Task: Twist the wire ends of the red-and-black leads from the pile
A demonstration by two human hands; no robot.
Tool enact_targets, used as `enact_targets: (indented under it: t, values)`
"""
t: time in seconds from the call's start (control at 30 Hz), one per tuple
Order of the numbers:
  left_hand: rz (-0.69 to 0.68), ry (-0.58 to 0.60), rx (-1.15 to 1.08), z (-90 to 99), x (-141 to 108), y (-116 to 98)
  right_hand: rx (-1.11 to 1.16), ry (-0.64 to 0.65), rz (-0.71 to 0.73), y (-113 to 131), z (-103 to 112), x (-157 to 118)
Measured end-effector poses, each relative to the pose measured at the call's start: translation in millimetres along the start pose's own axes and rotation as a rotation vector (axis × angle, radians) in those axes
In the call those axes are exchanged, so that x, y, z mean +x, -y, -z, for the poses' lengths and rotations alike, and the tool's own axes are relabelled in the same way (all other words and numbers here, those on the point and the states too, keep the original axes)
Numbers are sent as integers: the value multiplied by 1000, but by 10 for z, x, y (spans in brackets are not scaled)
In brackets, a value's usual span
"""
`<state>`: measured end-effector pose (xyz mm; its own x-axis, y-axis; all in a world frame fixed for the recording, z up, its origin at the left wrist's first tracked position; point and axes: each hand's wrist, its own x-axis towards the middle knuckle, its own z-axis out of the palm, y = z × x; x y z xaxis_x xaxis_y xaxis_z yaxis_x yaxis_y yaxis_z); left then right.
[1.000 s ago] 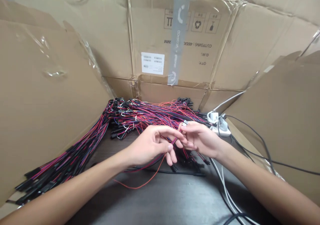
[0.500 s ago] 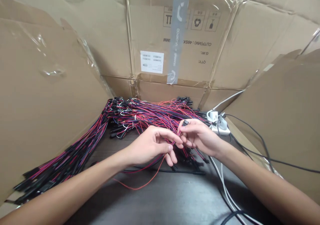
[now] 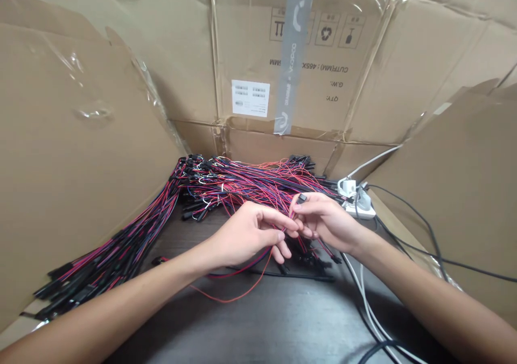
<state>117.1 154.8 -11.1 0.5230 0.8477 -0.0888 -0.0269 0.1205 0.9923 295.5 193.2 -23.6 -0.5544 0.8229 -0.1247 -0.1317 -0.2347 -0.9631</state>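
Note:
A wire harness (image 3: 258, 280) of red, orange and dark wires runs between my hands and trails down to the left over the dark table. My right hand (image 3: 325, 221) pinches it just below a small black connector (image 3: 301, 198), which sticks up past the thumb and forefinger. Close beside it, my left hand (image 3: 258, 232) has its thumb and forefinger closed on the wires, its other fingers loosely curled. The fingertips of both hands nearly touch. Just behind them lies a large heap of similar wire harnesses (image 3: 250, 178) with black ends.
Another bundle of wire harnesses (image 3: 133, 240) leans along the left cardboard panel (image 3: 81, 154). A white power strip (image 3: 359, 209) with plugs sits at the right, its white and black cables (image 3: 365, 294) running down the table (image 3: 242, 331). Cardboard (image 3: 250, 41) walls off the back and right.
The whole view has shifted slightly to the right. Both hands keep nearly the same grip on the wire harness, and the left fingertips sit a little closer to the right hand.

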Motion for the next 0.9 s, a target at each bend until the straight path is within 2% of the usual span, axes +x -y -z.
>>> enact_targets:
  t: [0.5,0.9]
  values:
    - [-19,68,-15,15,7,35,19,23,-5,-7,15,-3]
    - [-2,104,86,92,5,52,-66,3,34,9,74,11]
